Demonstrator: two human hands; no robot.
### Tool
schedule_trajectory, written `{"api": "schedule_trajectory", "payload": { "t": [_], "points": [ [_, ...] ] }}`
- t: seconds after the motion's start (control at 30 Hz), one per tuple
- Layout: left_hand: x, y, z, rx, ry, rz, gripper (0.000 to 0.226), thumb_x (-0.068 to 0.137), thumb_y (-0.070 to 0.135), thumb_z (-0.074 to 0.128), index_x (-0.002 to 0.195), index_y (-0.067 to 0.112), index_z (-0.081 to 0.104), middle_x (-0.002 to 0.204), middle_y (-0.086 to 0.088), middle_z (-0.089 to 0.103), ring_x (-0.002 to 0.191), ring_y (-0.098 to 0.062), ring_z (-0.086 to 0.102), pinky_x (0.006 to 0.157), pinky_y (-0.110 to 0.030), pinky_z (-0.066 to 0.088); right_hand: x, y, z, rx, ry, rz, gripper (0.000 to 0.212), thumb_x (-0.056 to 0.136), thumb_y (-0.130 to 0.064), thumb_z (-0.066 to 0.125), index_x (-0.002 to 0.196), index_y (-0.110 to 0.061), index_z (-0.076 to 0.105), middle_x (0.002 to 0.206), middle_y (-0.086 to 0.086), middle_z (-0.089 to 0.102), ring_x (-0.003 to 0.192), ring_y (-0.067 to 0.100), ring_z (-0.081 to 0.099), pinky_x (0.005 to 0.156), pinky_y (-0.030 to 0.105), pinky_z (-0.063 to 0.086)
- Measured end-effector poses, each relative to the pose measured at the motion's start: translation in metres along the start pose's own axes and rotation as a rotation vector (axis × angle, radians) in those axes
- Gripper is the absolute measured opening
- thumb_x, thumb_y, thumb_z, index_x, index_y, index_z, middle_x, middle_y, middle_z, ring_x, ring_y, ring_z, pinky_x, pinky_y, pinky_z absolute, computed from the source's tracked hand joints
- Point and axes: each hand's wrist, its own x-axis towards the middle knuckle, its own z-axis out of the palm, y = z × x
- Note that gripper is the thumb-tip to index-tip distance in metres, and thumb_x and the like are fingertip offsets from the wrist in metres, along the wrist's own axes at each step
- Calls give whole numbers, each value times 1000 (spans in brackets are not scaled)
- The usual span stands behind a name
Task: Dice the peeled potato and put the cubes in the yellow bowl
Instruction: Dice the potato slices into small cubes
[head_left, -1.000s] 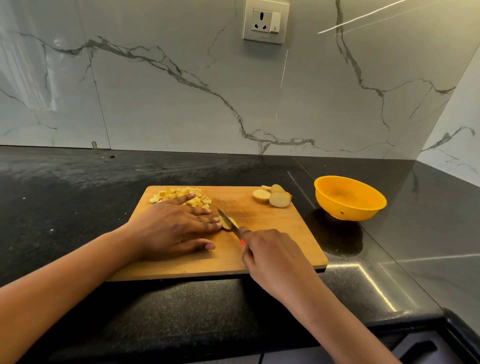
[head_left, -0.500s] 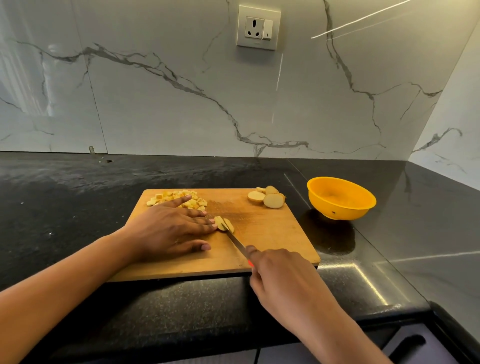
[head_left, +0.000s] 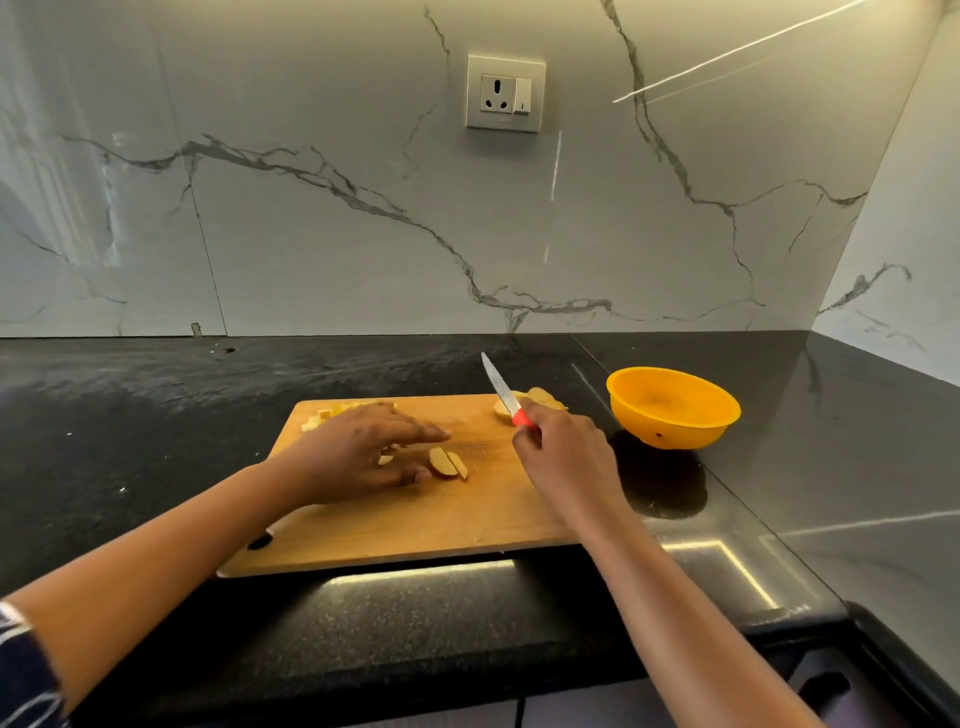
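A wooden cutting board (head_left: 395, 525) lies on the black counter. My left hand (head_left: 353, 452) hovers over its middle with fingers spread and relaxed, just left of a cut potato slice (head_left: 448, 463). Behind that hand a pile of potato cubes (head_left: 324, 415) shows partly. My right hand (head_left: 563, 457) grips a red-handled knife (head_left: 503, 391), blade lifted and pointing up and away. Potato rounds (head_left: 540, 397) at the board's far right corner are partly hidden by the knife and hand. The yellow bowl (head_left: 672, 408) stands to the right of the board.
The black counter (head_left: 130, 415) runs to a marble wall with a socket (head_left: 504, 93). A side wall closes the right corner behind the bowl. The counter's front edge lies just below the board.
My right hand has lifted the knife off the slice and swung it up and right toward the rounds. My left hand has lifted from the slice, which now lies in separate strips.
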Motion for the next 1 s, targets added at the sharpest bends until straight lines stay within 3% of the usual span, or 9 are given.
{"api": "schedule_trajectory", "payload": {
  "t": [0.1,0.2,0.3,0.37,0.53,0.67,0.77,0.83,1.0],
  "points": [
    [18,6,-2,6,-232,-37,54,80,65,42,132,51,32,140,17,44,127,1,34,106,-22,29,4,8,6,30,15,36,43,100,-30,44,142,-24,44,122,2,65,106,17,60,73,24,40],
    [33,17,0,-2,-270,41,54,81,64,43,130,42,49,139,17,44,124,5,31,103,-14,22,2,19,5,-3,0,56,44,100,-30,44,143,-23,43,122,2,64,106,17,59,72,24,41],
    [39,17,1,84,-272,103,45,85,60,45,124,40,56,137,20,46,127,4,31,114,-25,9,1,20,6,-1,-11,67,44,100,-31,43,143,-23,42,121,2,64,105,17,59,74,25,44],
    [38,11,-2,131,-292,124,55,81,69,34,125,43,55,138,24,44,130,3,30,113,-26,-1,0,18,7,17,-12,57,44,99,-31,44,143,-23,43,120,2,65,104,16,60,79,27,47],
    [36,0,-7,114,-314,125,77,71,86,22,129,44,51,141,25,40,131,5,27,113,-29,-4,-1,15,9,43,-8,44,43,99,-31,47,141,-23,45,120,-1,65,101,12,61,77,23,48],
    [41,-2,-14,45,-363,100,69,73,80,35,132,45,46,140,27,36,128,8,25,111,-23,5,-2,16,9,51,-4,44,43,99,-32,47,142,-23,45,121,-2,65,101,12,61,78,24,48],
    [49,-6,-20,-81,-475,31,46,86,46,60,130,45,46,132,28,35,124,4,30,101,-15,22,-2,16,9,52,-8,44,44,99,-32,47,142,-23,44,122,-2,64,103,12,61,81,24,49],
    [55,-8,-22,-59,-514,46,41,88,27,64,124,44,52,128,25,37,117,6,32,97,-12,25,-2,17,8,47,-7,43,45,99,-33,47,142,-24,43,122,-2,64,104,12,60,81,24,48],
    [67,-13,-24,-23,-491,67,32,85,25,69,114,37,64,119,26,44,108,13,35,88,-8,31,-2,20,6,50,5,43,45,99,-33,46,143,-24,41,120,0,65,104,13,60,82,24,46]
  ]
}}
